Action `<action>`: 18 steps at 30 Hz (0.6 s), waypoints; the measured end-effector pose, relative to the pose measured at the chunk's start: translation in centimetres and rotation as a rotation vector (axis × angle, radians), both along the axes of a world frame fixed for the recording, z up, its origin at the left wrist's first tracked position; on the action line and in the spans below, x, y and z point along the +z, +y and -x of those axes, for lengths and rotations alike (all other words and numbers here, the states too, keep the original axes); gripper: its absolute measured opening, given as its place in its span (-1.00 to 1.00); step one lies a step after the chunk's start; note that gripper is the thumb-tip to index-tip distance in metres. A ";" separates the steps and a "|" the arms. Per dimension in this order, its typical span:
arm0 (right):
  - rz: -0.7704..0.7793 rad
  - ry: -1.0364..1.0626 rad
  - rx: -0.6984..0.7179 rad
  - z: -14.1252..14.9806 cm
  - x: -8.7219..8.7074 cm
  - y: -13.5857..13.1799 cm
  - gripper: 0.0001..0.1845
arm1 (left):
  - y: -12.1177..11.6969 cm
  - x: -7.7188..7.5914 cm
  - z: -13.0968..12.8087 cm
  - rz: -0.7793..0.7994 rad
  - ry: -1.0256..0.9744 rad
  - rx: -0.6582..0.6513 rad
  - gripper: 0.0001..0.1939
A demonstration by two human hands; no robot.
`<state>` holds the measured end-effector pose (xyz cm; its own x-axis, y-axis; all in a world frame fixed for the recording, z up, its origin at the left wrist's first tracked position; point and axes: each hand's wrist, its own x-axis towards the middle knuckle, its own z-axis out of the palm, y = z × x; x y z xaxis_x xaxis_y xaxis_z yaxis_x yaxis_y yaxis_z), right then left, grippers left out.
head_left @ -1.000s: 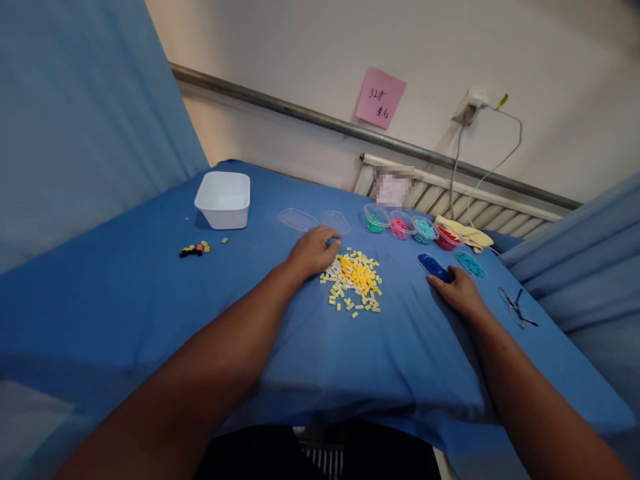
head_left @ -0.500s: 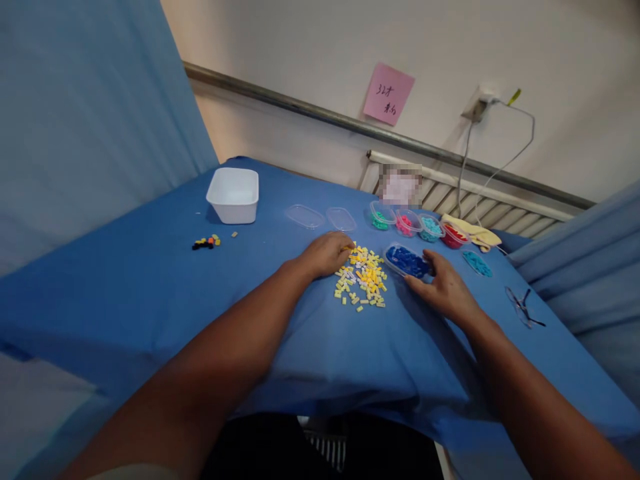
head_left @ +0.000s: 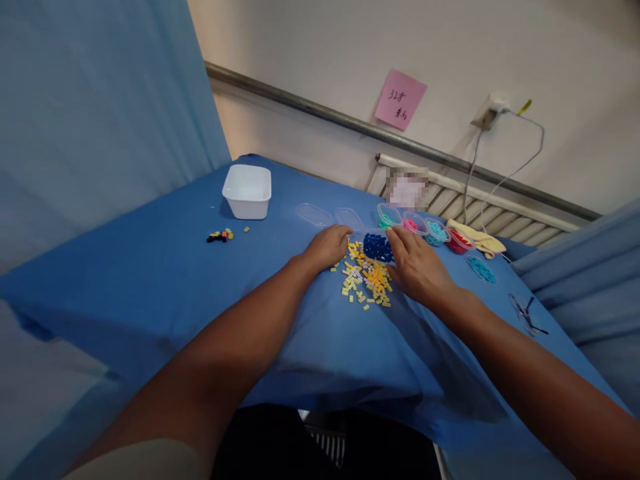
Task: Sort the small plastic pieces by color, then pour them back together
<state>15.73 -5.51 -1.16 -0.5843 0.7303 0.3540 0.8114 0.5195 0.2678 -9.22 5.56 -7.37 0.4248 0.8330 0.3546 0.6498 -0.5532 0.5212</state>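
My right hand is closed on a clear plastic tub of small dark blue bricks. It holds the tub tipped on its side, low over the far part of a loose pile of yellow and whitish bricks. Whether any blue bricks have spilled out is hard to make out. At the pile's left edge, my left hand rests with fingers loosely curved, close to the tub's left end. Its fingertips are partly hidden, and I cannot tell if they touch the tub.
Clear tubs of green, pink, light blue and red bricks line the back. Teal bricks, a yellow cloth and glasses lie right. Left are clear lids, a white bin and black-and-yellow bricks.
My right hand has carried the tub of blue bricks leftward from the table's right side and tipped it over the yellow pile. My left hand stays by the pile; the view has shifted slightly.
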 end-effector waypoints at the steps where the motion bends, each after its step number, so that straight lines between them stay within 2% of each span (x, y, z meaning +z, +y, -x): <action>1: -0.003 -0.041 0.018 0.4 0.2 0.0 -0.05 | 0.0 0.0 -0.1 0.006 -0.011 0.002 -0.55; 11: -0.004 -0.260 0.059 2.0 1.1 -1.4 -0.27 | -0.5 0.5 -0.6 -0.002 0.013 -0.058 -0.55; 18: 0.000 -0.127 0.061 -0.5 1.7 -0.7 -0.19 | -1.6 1.2 -1.0 -0.009 0.092 -0.129 -0.56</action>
